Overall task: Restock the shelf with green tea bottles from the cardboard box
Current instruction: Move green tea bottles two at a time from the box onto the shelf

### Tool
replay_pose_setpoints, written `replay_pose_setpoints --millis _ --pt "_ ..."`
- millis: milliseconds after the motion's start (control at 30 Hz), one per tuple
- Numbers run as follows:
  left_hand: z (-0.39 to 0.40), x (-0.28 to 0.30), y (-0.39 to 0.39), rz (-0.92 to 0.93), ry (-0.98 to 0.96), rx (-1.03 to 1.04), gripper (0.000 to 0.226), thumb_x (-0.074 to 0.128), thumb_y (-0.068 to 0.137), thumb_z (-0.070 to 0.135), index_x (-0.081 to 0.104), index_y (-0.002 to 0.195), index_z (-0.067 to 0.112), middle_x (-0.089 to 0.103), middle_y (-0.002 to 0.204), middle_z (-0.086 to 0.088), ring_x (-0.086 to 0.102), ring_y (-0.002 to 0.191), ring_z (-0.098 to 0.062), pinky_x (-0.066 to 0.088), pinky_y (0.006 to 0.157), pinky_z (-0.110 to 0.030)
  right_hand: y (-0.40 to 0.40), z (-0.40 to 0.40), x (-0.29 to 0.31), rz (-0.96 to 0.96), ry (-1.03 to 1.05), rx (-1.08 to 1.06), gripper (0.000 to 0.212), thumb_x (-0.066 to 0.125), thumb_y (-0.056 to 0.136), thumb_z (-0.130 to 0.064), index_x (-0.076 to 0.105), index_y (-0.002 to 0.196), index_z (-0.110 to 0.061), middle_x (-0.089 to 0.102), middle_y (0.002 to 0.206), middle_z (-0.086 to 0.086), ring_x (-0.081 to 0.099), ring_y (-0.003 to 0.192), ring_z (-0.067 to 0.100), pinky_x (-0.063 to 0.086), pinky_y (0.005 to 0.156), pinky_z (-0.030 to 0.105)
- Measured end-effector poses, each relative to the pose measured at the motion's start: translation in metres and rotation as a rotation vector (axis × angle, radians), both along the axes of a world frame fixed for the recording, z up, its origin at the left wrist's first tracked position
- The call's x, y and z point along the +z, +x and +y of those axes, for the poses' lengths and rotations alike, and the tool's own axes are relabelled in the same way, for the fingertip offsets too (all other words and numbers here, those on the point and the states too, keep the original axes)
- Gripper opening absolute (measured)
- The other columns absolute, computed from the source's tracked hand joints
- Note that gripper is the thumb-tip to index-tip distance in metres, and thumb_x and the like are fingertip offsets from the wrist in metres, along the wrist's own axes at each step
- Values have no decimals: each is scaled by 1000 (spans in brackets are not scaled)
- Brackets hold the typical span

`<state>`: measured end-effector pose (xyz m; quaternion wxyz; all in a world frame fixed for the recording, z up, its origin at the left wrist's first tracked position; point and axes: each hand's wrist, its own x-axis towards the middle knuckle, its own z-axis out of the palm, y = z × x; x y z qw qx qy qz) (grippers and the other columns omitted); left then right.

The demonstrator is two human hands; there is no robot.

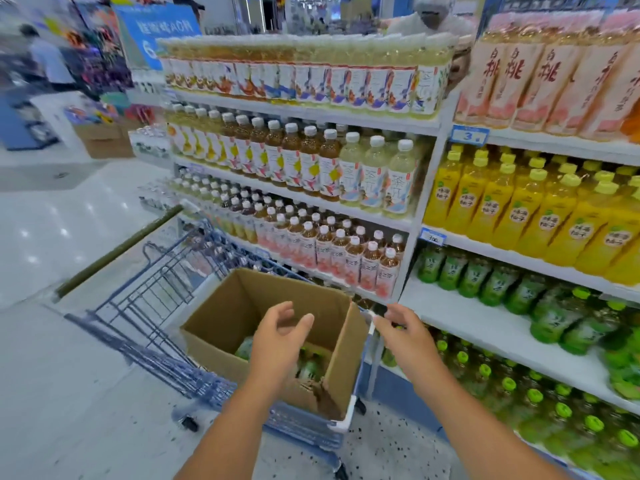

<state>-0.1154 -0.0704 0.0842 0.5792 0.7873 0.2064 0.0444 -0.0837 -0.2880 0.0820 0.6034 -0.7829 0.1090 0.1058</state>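
An open brown cardboard box point(277, 327) sits in a blue wire shopping cart point(162, 306) near the middle, its flaps up and one near corner torn. Inside it, a few green tea bottles point(308, 367) with green labels show past the left hand; they are too hidden to tell which way they point. The left hand point(277, 337) hovers over the box mouth, fingers loosely spread and holding nothing. The right hand point(403, 329) hangs just right of the box, fingers relaxed and empty, near the edge of the white shelf point(485, 323). On that shelf to the right, more green-labelled bottles point(554, 313) stand upright in rows, caps up, with dark characters too blurred to read. Above them stand yellow bottles point(519, 209) with round labels, and a blue price tag point(469, 135) reads "3". Pink-labelled bottles point(540, 74) at far right bear large red characters.
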Motion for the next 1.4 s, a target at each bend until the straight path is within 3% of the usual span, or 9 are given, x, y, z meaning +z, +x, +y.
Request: replay_pose_setpoints --millis 200,367,533,733,1000,1067,1167,1300,1400 --pt "125 -18 13 27 -36 68 37 73 90 40 56 123 33 60 127 7 57 95 4 47 79 -25 10 95 -12 69 -52 15 44 61 97 -47 51 137 -33 52 136 -9 56 123 19 48 102 41" --pt "174 -29 24 88 -49 53 47 69 93 41 53 135 29 57 128 9 53 95 7 42 70 -17 24 141 -28 147 -88 42 45 62 97 -47 50 138 -33 54 134 -10 54 121 14 48 95 34" --pt "189 -50 41 157 -54 72 50 69 92 43 52 137 29 57 132 10 55 107 -7 42 85 -26 46 157 -59 213 -122 81 48 63 94 -52 50 136 -34 56 129 -12 57 117 14 50 104 44" --pt "194 -68 63 221 12 94 48 70 92 41 53 135 28 58 130 10 54 96 2 42 79 -21 79 168 -92 374 -104 158 47 62 96 -47 48 138 -29 54 132 -8 55 119 16 48 107 45" --pt "203 -108 112 356 135 56 36 69 94 39 58 126 27 63 122 9 59 98 -5 44 86 -26 103 180 -135 549 -136 124 55 63 94 -51 47 141 -27 57 131 -9 58 113 14 51 104 42" --pt "208 -123 135 407 139 18 30 68 94 38 57 121 31 62 119 11 59 98 -5 43 87 -26 115 185 -146 605 -117 98 56 62 95 -51 45 143 -26 55 136 -6 57 117 16 49 105 42" --pt "218 -158 164 494 150 -98 34 67 95 40 59 125 27 61 120 9 59 115 -14 45 96 -30 129 197 -167 653 -93 61 58 61 97 -49 44 146 -24 54 137 -2 56 119 18 48 106 42" --pt "233 -207 196 587 168 -214 41 68 95 36 59 128 14 64 129 -4 60 115 -19 40 89 -25 144 217 -199 729 -144 -58 61 61 95 -51 43 146 -22 55 134 -3 59 114 18 50 102 40" --pt "245 -248 216 677 177 -264 51 67 96 33 55 138 9 63 133 -7 59 122 -23 38 90 -23 152 231 -227 785 -201 -85 50 61 96 -47 49 138 -22 57 122 -6 59 106 14 50 95 35"
